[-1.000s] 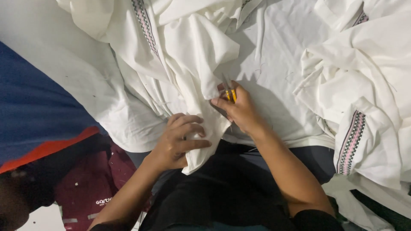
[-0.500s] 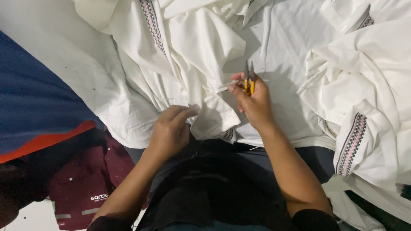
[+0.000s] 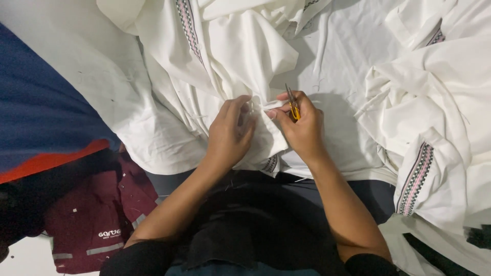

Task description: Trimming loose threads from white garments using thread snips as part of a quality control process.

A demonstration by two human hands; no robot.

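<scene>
A white garment (image 3: 245,56) with a dark patterned trim band lies bunched in front of me. My left hand (image 3: 231,134) pinches a fold of its cloth near the middle of the view. My right hand (image 3: 303,128) grips small yellow-handled thread snips (image 3: 292,105), blades pointing up and away, and also holds a narrow white edge of the cloth between thumb and fingers. The two hands almost touch over the same fold.
More white garments with patterned cuffs (image 3: 417,176) pile up at the right. A dark blue cloth with an orange stripe (image 3: 46,122) lies at the left, a maroon garment (image 3: 97,225) below it. Black fabric (image 3: 255,220) covers my lap.
Both hands have moved up and together over the fold. The snips, earlier low and partly hidden in my right hand, now point upward beside the cloth edge.
</scene>
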